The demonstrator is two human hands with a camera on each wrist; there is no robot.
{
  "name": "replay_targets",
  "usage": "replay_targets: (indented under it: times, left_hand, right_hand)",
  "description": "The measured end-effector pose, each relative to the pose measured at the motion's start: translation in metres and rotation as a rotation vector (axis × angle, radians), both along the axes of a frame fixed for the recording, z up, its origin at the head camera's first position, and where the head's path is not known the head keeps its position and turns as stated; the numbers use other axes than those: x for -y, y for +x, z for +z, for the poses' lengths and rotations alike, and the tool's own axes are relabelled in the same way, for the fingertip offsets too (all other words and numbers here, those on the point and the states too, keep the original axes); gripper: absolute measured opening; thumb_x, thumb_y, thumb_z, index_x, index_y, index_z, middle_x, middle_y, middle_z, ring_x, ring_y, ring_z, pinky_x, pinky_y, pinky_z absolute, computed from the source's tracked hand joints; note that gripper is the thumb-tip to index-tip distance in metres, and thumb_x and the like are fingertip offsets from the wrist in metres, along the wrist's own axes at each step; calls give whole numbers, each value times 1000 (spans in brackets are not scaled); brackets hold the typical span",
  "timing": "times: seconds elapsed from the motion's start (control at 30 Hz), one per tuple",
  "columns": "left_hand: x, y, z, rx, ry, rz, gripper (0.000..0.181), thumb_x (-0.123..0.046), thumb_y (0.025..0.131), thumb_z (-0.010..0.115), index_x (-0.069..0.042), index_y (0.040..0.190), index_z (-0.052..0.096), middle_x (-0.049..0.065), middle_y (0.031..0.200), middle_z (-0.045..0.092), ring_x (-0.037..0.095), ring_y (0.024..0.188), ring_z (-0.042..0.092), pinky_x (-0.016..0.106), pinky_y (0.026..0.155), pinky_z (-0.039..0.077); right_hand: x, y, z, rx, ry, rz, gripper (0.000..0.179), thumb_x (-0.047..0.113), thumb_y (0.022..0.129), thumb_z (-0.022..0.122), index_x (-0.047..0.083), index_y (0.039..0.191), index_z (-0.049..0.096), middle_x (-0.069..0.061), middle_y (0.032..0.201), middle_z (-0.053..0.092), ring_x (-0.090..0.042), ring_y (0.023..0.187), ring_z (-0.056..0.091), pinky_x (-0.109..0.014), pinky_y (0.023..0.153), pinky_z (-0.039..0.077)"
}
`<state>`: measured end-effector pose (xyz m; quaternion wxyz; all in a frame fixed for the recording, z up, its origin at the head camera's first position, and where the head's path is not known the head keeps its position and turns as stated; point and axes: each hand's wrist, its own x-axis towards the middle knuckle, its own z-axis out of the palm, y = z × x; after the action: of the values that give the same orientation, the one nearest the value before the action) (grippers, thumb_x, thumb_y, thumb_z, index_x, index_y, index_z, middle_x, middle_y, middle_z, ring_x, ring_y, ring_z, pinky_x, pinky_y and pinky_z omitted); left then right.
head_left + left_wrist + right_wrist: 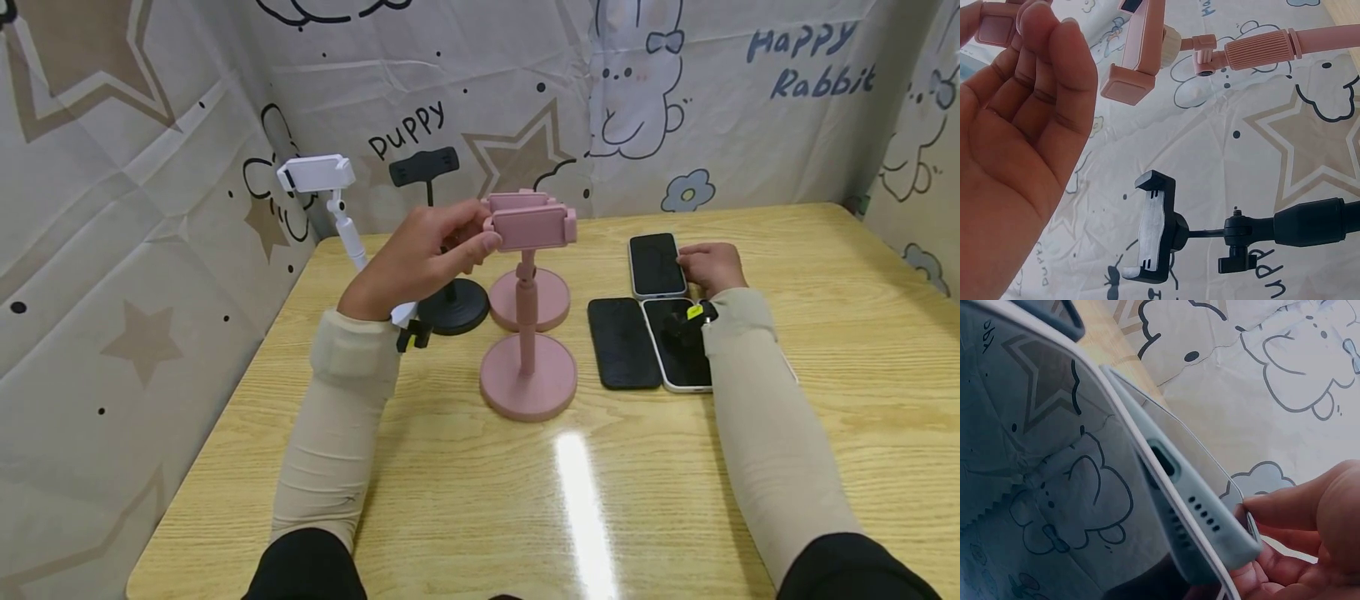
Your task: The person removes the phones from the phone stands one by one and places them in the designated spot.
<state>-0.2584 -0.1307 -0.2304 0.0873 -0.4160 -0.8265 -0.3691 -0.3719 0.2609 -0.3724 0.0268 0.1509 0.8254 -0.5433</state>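
Observation:
My left hand (427,254) reaches to the nearer of two pink phone stands (536,227), thumb and fingers pinching the left end of its clamp. In the left wrist view the fingertips meet at that pink clamp (996,30), partly covering it. The second pink stand (551,300) is right behind it, its clamp mostly hidden. On the right, my right hand (716,267) holds the right edge of the farther phone (654,262), screen up. In the right wrist view thumb and fingers grip a lower corner of this pale-cased phone (1210,515).
A black phone stand (453,308) and a white one (317,173) stand left, partly behind my left hand. A black phone (622,343) and a white-rimmed phone (675,354) lie by my right forearm. Printed cloth (525,50) walls the wooden table (465,500).

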Motion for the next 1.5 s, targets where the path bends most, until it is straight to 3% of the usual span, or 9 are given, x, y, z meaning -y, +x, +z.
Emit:
replay_targets:
  times: [0.27,0.67,0.87,1.17,1.37,1.5]
  left_hand:
    - [0,0,0,9,6,0,14,-17,96,61,-5,102,58,4,78,57,12,68,53,27,63,48]
    - [2,1,0,47,7,10,17,-17,96,61,-4,105,58,6,81,57,14,71,55,28,67,52]
    - [3,1,-1,42,7,5,16,-18,96,61,-4,104,58,5,80,57,13,70,55,28,66,51]
    - [4,1,0,-2,-22,26,17,-20,96,61,-6,106,60,3,81,58,13,67,52,27,60,44]
    - [5,2,2,-44,-58,56,20,-25,96,61,-9,108,61,0,80,58,13,68,50,26,59,41]
    - [8,3,3,-68,-75,74,22,-29,96,60,-10,106,61,-1,80,58,12,68,49,27,59,41]
  right_hand:
    - [0,2,-1,-11,-25,-14,38,12,98,52,2,134,55,-17,129,57,-16,98,58,-28,87,49]
    - [1,1,-3,9,59,28,39,12,97,50,1,135,54,-22,132,55,-17,98,58,-23,76,45]
    - [1,0,-3,9,58,18,40,14,96,52,1,134,55,-19,131,55,-7,86,59,-22,77,47]
    - [-2,-1,-1,6,7,-10,45,25,98,52,-2,135,52,-4,104,61,-1,72,61,-18,72,52]
    - [0,2,13,-74,-16,-6,46,26,99,50,-5,133,53,-7,106,59,-1,72,60,-15,68,53]
    - [4,7,35,-165,-1,-1,48,30,98,51,-4,131,54,-1,100,59,-2,79,59,-13,68,52]
